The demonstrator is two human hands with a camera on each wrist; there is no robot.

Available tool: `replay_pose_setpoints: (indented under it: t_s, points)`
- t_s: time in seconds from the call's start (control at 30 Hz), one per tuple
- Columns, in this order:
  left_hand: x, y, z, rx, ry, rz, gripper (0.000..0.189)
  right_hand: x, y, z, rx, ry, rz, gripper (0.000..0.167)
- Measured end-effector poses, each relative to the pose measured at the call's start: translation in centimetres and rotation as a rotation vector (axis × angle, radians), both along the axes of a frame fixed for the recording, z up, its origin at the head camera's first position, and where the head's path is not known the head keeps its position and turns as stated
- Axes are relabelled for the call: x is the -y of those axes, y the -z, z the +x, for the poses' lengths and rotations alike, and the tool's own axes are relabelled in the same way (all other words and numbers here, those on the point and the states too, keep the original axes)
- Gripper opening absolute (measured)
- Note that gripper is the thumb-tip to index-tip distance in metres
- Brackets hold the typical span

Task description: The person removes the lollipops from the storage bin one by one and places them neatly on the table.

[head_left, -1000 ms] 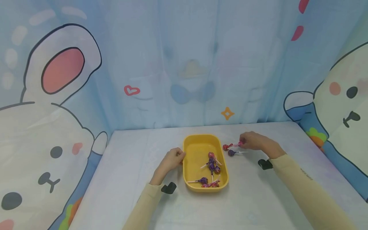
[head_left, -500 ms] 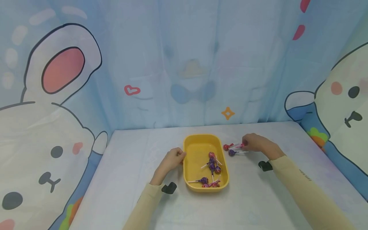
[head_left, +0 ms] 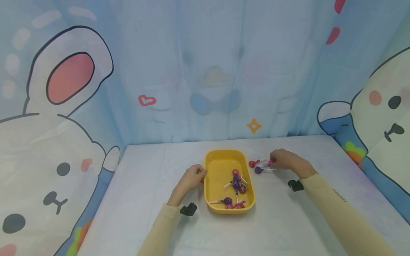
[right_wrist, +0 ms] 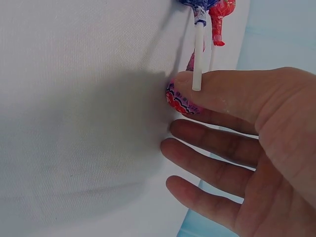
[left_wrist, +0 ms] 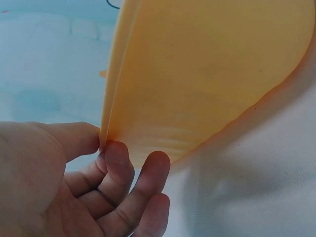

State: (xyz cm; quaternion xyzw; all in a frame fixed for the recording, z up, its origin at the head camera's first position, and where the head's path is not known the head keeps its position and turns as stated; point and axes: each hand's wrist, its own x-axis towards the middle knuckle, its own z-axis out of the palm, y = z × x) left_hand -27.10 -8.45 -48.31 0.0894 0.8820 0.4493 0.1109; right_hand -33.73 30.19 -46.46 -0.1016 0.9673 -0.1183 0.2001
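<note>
Your left hand (head_left: 191, 177): pinches the tray (head_left: 221, 163) by its rim;
Your right hand (head_left: 285, 159): pinches a pink lollipop (right_wrist: 177, 102);
Tabletop (head_left: 282, 227): red lollipop (head_left: 252, 164), purple lollipop (head_left: 258, 170), beside tray

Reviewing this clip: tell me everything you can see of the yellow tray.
The yellow tray is a shallow, rectangular container with rounded corners, raised walls and a narrow lip. It looks like plastic. It sits upright on the white table, its long sides running away from the person. Red-pink and purple wrapped lollipops lie inside, toward its right side and near end. The left hand pinches its left edge, thumb at the lip. Its underside is hidden.
</note>
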Motion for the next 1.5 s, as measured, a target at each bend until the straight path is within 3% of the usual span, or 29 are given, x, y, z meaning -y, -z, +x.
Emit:
replay_pose_setpoints:
  t_s: [0.3, 0.63, 0.87, 1.17, 1.5]
  points:
    - [0.0, 0.0, 0.0, -0.003, 0.007, 0.003, 0.025, 0.0, -0.1, -0.2, -0.005, -0.021, -0.006, 0.024]
    - [0.0, 0.1, 0.0, 0.004, 0.010, 0.001, 0.025, 0.4, -1.4, 0.3, 0.036, 0.063, -0.006, 0.058]
    - [0.0, 0.0, -0.1, 0.004, 0.008, 0.012, 0.025, 1.0, -2.0, 0.5, 0.031, 0.073, 0.001, 0.068]
    - [0.0, -0.1, 0.0, 0.010, 0.003, 0.005, 0.026, 2.1, -2.8, 0.7, 0.025, 0.056, -0.021, 0.069]
    - [0.0, 0.2, -0.1, 0.008, 0.002, 0.002, 0.026, 3.8, -3.7, 0.7, -0.053, -0.038, 0.012, 0.062]
